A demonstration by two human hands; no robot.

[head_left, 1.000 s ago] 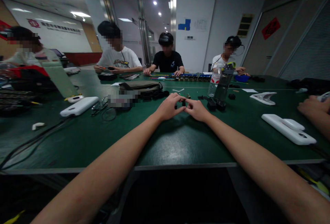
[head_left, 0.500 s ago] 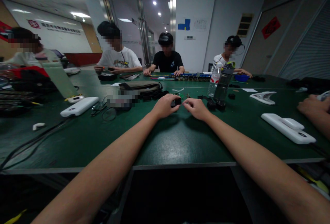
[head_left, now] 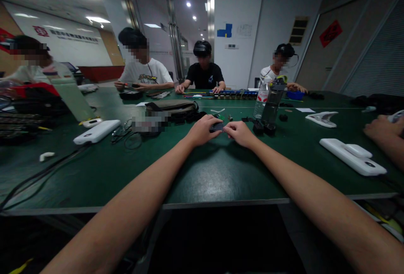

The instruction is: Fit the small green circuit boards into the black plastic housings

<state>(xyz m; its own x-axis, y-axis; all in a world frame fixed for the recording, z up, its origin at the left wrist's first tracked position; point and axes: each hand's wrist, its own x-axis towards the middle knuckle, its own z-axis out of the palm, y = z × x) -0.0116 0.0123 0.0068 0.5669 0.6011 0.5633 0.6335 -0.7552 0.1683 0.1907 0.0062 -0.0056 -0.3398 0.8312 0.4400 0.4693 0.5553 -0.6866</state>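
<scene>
My left hand is closed around a small dark block-like part, thumb below and fingers above it. Close to the part's right side is my right hand, its thumb and fingertips pinched together. What the pinch holds, if anything, is too small to make out. Both hands are over the green table. Just beyond them lie small loose bits, among them a green piece. Several black blocks sit to the right of my right hand.
A clear water bottle and a dark bottle stand right of my hands. White devices lie left and right. A brownish bag is beyond my left hand. Several people sit around; another person's hand is at far right.
The dark part in my left hand has turned, so a flatter, greyer face now shows. My right hand has come slightly closer to it, its fingers more tightly pinched.
</scene>
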